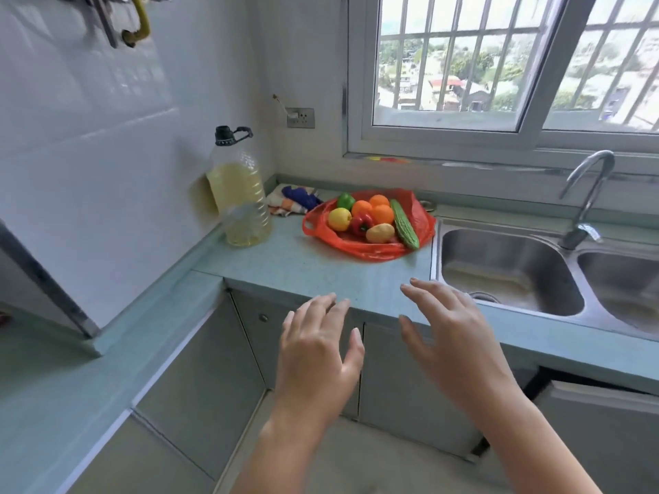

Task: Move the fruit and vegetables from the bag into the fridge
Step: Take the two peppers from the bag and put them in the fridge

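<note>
From the head view, the red bag [420, 212] lies slumped open on the green bench [313, 269], near the back wall and just left of the sink [506, 269]. Its load is in plain sight: a green pepper [346, 200], a cluster of oranges [381, 212], a yellow fruit [339, 219], a red pepper [362, 223], a potato [380, 232] and a long bitter gourd [404, 224] lying along the right side. The left hand [317, 351] and the right hand [453, 336] hover over the front edge of the bench, fingers spread wide and holding nothing, well short of the bag. The step looks like the reach for the first pick. It would go best to take the pieces that sit on top and near the rim first, such as the yellow fruit or the potato, since pulling a buried one could send the round oranges rolling toward the sink. The gourd wants a grip around its middle. Steadying the thin plastic with one hand should keep it from dragging. The oil bottle [239, 194] stands to the left, clear of the path. I cannot make out the fridge for certain.
</note>
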A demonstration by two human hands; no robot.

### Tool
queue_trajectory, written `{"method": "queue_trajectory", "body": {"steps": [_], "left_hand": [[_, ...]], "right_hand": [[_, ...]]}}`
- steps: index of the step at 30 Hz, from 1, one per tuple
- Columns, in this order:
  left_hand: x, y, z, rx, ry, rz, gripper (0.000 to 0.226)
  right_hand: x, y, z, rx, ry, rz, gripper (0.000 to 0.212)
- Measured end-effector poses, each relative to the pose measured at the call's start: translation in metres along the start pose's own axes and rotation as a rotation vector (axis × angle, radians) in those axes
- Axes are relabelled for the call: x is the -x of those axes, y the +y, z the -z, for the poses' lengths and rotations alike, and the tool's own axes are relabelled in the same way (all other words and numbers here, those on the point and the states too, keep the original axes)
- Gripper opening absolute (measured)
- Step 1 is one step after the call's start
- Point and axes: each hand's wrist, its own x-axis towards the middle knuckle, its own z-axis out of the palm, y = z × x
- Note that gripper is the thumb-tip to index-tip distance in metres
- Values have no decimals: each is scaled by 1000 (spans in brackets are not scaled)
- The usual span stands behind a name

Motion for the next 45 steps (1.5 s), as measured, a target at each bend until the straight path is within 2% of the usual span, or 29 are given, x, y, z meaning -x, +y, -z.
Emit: {"method": "queue_trajectory", "body": {"steps": [6, 15, 37, 45], "left_hand": [[-92, -42, -51, -49, -55, 0, 47], [-220, -83, -125, 2, -118, 5, 48], [-414, -257, -284, 246, -469, -25, 57], [-442, -287, -329, 300, -530, 72, 50]], "right_hand": [[-86, 42, -63, -2, -10, -19, 38], [-193, 105, -129, -42, -10, -24, 34], [-316, 150, -341, 46, -124, -349, 41], [-327, 174, -382, 57, -211, -495, 42]]}}
